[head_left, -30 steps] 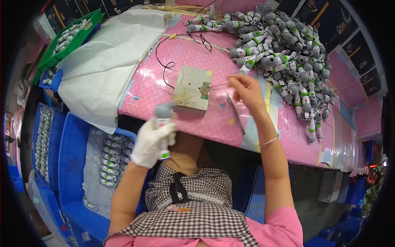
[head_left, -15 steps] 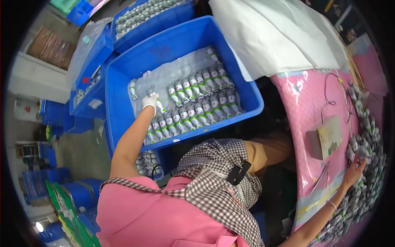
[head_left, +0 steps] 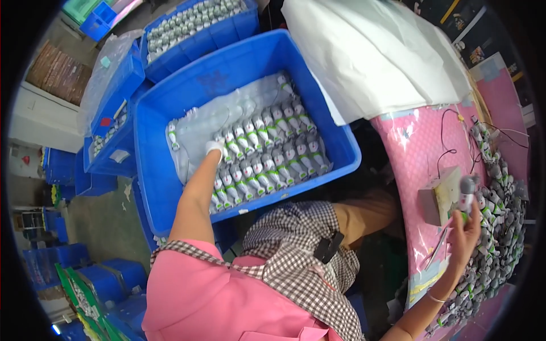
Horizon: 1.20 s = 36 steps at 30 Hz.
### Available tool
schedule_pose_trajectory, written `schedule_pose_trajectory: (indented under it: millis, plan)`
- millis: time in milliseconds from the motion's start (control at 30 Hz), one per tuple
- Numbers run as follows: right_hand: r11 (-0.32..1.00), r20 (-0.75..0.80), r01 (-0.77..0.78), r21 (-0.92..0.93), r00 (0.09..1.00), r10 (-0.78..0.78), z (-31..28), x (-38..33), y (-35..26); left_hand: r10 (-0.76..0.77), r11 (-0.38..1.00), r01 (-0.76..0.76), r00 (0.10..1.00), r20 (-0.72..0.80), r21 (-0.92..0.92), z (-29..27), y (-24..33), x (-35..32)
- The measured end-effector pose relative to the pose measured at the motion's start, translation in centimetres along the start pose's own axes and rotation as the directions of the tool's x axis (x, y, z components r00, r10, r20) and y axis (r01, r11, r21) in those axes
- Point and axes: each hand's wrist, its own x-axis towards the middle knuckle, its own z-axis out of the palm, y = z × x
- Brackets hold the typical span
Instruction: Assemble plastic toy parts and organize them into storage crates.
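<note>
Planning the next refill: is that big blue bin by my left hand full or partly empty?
Partly empty. The blue bin holds two rows of small figures on a clear liner; bare liner shows beside the gloved left hand.

A clear plastic bag [head_left: 227, 116] lines the large blue bin at centre, crumpled under rows of small grey-and-green figures. Another clear plastic bag [head_left: 108, 62] covers the blue bin at far left, where a small red label [head_left: 106, 121] and a white label [head_left: 119, 156] sit on the rim. A small teal label [head_left: 106, 61] lies on that bag.
</note>
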Motion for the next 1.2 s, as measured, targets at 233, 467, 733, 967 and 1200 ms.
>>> schedule_pose_trajectory:
  millis: [233, 467, 733, 967, 1200]
  plan:
    - [0.916, 0.177, -0.099, 0.39, 0.984, 0.031, 4.4, -3.5, -3.4, 0.837, 0.547, -0.751, 0.494, -0.236, 0.369, 5.6, 7.9, -17.0]
    - [0.963, -0.05, 0.14, 0.231, 0.99, -0.132, 9.9, -3.2, -3.5, 0.611, 0.79, -0.092, 0.036, 0.791, -0.606, 9.5, 14.6, -42.5]
    - [0.56, 0.214, -0.202, 0.804, 0.976, 0.046, 6.5, -5.5, 2.9, 0.674, 0.691, 0.341, 0.015, 0.738, -0.638, 14.3, 15.8, -45.9]
    - [-0.238, 0.417, -0.473, 0.848, 0.874, -0.25, 8.6, -7.5, 1.5, 0.603, 0.721, 0.493, -0.102, 0.791, -0.486, 14.4, 14.7, -46.9]
    - [-0.138, 0.144, -0.165, 0.977, 0.978, -0.15, 9.9, -7.8, 2.6, 0.678, 0.729, 0.298, -0.193, 0.709, -0.616, 14.3, 14.0, -48.4]
